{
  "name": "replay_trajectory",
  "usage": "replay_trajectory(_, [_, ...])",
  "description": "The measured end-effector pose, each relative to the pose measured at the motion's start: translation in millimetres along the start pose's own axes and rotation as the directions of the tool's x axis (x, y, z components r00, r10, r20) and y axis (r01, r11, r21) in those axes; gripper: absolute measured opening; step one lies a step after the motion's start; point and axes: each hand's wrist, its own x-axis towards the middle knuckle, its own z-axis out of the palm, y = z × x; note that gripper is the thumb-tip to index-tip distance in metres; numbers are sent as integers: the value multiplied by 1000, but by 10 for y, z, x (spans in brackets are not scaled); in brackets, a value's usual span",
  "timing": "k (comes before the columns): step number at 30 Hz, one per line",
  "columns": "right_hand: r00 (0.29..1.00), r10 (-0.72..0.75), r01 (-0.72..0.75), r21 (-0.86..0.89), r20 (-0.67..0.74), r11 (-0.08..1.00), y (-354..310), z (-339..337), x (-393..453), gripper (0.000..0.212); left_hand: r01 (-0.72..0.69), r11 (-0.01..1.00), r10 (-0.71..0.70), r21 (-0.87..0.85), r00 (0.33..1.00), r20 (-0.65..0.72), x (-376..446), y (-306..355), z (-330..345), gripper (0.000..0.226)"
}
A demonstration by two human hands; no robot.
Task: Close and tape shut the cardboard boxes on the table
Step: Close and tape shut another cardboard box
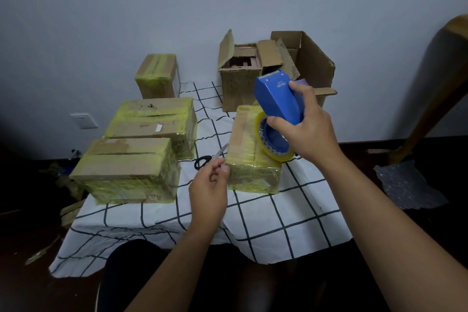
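Boxes: open box (243,76) at far edge of surface (291,213), flaps up, beyond taped box (253,159), long axis running away from viewer. Right hand (309,132) nearer, fingers clamped on tape dispenser (278,109), held over taped box. Left hand (210,190) at near-left corner, fingers (222,168) curled together; tape end between them not discernible. Open box contents obscured.

Both forearms reach forward from the bottom edge, bare to the wrist. The right hand (307,129) is raised higher, fingers and thumb curled in a firm grip. The left hand (209,191) sits lower, back upward, thumb and fingertips pinched lightly together.
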Motion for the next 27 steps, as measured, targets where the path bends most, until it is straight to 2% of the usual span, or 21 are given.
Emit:
replay_trajectory(4, [1000,-6,6,2,-3,1000,1,1,-3,74,16,1000,-16,0,999,34,0,-24,-19,26])
replay_trajectory(15, [1000,-2,2,0,2,1000,-6,5,-1,73,56,994,-72,97,983,171,113,41,-179,30])
replay_trajectory(27, [1000,2,-2,-4,3,1000,-6,-10,11,73,92,996,-92,2,984,150,128,33,-159,28])
